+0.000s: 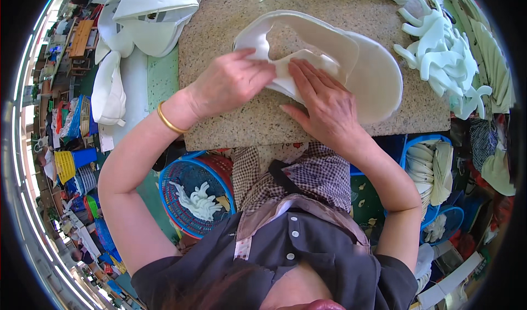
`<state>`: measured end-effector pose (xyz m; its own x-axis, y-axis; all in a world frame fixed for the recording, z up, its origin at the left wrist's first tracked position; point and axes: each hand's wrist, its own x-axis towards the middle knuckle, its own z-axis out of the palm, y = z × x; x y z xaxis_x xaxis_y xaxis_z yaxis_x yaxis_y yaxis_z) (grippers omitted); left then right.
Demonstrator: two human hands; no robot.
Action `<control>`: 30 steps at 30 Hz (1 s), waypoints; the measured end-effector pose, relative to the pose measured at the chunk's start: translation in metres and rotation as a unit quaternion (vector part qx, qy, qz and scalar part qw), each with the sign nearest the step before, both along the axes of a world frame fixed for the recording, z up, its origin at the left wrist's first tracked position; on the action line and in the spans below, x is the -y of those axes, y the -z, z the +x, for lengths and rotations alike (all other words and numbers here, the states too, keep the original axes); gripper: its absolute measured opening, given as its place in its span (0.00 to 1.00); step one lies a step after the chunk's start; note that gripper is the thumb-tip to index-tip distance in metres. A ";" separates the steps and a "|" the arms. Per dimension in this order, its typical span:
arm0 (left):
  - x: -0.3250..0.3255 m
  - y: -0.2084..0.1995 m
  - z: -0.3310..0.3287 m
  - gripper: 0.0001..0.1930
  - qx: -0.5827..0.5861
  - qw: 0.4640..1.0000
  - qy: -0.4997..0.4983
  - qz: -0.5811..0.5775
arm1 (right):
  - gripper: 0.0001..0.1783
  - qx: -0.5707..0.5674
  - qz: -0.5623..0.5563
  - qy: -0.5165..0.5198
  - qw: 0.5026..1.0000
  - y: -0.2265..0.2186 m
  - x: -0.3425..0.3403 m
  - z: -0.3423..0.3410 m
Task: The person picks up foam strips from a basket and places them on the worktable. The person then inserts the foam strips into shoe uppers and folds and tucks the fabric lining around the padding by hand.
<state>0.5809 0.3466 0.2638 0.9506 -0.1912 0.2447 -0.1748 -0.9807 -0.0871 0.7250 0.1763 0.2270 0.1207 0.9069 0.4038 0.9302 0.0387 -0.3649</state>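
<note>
L grip (236,82): I couldn't tell; R grip (326,98), wide, hid pt. of wht. shell (376,74) (cutouts (444,54) cluttered counter (241,129) edge, R).

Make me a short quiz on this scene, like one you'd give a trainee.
1. Multiple choice: on which side is the gold bangle worn?
A. The person's left
B. The person's right
C. Both

2. True or false: the pile of small curved white pieces lies to the left of the large white padded piece.

3. Fill in: the right hand rests on the ____.

Key:
1. A
2. False; the pile lies to its right.
3. large white padded piece
</note>
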 end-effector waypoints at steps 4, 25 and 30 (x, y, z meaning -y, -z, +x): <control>0.003 0.004 -0.005 0.08 0.013 1.000 0.002 -0.019 | 0.28 -0.060 -0.079 0.030 0.995 -0.015 -0.008 -0.002; 0.001 0.003 -0.010 0.10 0.001 0.998 -0.016 -0.056 | 0.22 -0.081 -0.058 0.034 0.994 0.010 -0.027 -0.002; 0.008 0.005 -0.013 0.15 -0.033 0.999 0.007 0.003 | 0.18 0.002 0.107 -0.043 0.993 0.025 -0.023 0.000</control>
